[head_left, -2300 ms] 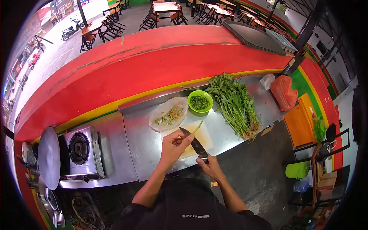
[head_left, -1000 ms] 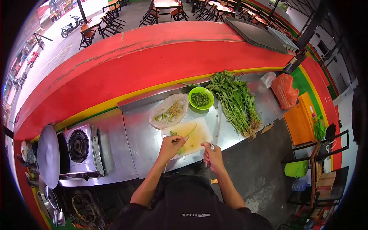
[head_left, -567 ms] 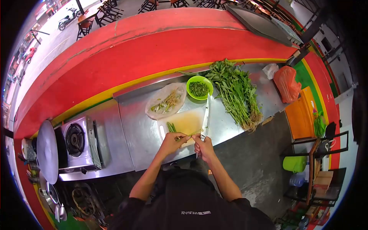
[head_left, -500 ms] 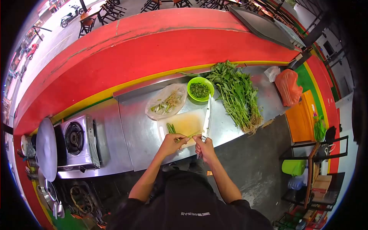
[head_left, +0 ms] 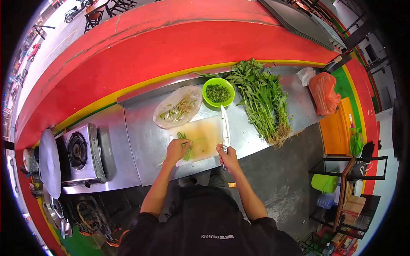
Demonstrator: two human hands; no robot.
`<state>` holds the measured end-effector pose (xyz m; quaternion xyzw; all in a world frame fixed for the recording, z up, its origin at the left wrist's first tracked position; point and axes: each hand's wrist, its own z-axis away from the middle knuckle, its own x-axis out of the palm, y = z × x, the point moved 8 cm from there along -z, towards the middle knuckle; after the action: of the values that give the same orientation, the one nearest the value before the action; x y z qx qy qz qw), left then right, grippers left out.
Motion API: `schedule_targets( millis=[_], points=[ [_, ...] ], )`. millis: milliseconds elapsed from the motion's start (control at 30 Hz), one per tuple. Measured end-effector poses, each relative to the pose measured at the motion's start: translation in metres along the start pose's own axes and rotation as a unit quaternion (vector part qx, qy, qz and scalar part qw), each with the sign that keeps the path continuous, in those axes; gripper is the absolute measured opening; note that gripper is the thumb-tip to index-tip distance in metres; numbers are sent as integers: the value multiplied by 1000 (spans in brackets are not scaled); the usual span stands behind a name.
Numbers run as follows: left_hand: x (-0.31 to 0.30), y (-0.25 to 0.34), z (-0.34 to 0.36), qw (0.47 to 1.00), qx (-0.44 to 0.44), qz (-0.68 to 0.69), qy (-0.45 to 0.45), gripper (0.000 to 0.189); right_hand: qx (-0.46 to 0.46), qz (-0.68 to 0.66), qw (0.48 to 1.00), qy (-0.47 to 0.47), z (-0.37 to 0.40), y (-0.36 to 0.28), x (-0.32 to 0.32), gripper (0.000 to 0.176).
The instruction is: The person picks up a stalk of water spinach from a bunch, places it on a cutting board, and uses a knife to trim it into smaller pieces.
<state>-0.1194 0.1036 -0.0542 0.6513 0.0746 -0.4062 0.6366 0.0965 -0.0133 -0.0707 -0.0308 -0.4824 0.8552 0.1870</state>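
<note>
My right hand (head_left: 228, 158) is closed round the handle of a long knife (head_left: 225, 126), whose blade points away from me along the right edge of the cutting board (head_left: 205, 130). Over the board's left part, my left hand (head_left: 176, 150) has its fingers pressed together at some green stems (head_left: 186, 154). A thin stem piece lies near its fingertips. Behind the board are a plastic bag (head_left: 178, 106) with roots and stem scraps and a green bowl (head_left: 232, 91) of chopped greens. To the right lies a large bunch of leafy stems (head_left: 262, 102) with roots.
A gas stove (head_left: 81, 151) stands on the steel counter (head_left: 139, 141) at the left, beside a large round metal lid (head_left: 50, 164). At the far right end are a red plastic bag (head_left: 324, 94) and a clear one (head_left: 306, 76). A red wall (head_left: 171, 49) runs behind the counter.
My hands have moved apart: the left went left to the stems on the board, while the right stayed with the knife. The view has shifted slightly.
</note>
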Motion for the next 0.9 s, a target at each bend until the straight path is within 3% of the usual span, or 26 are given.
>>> schedule_targets(
  millis=[100, 167, 200, 233, 300, 333, 433, 467, 567, 700, 833, 900],
  points=[
    [6, -11, -9, 999, -14, -34, 32, 18, 0, 33, 999, 20, 2, 6, -12, 19],
    [1, 6, -9, 975, 134, -106, 140, 17, 39, 111, 993, 31, 9, 15, -21, 22],
    [-4, 18, -8, 967, 135, -149, 158, 14, 36, 148, 988, 13, 13, 14, -22, 26],
    [-7, 22, -10, 968, 133, -148, 156, 14, 39, 149, 988, 14, 12, 26, -31, 26],
    [-1, 7, -20, 994, 16, -93, 54, 14, 66, 211, 975, 8, 14, 47, -43, 30],
    [-3, 10, -18, 997, 22, -36, 60, 19, 68, 255, 964, 22, 19, 52, -49, 33],
    [-12, 34, -17, 998, 29, -10, 46, 29, 88, 227, 970, 17, 29, 61, -62, 33],
    [-12, 44, -16, 998, 43, -25, 28, 35, 100, 281, 954, 24, 32, 64, -69, 35],
    [1, 56, -17, 999, 33, -3, 18, 26, 111, 288, 951, -14, 32, 71, -83, 43],
    [54, 34, -25, 998, 47, -14, -38, 20, 121, 320, 939, -12, 40, 32, -81, 45],
    [99, 2, -29, 998, 6, -55, -13, 22, 109, 372, 922, -7, 36, 25, -90, 43],
    [108, -5, -30, 997, -6, -70, 21, 18, 3, 441, 897, 20, 36, 9, -90, 44]
  ],
)
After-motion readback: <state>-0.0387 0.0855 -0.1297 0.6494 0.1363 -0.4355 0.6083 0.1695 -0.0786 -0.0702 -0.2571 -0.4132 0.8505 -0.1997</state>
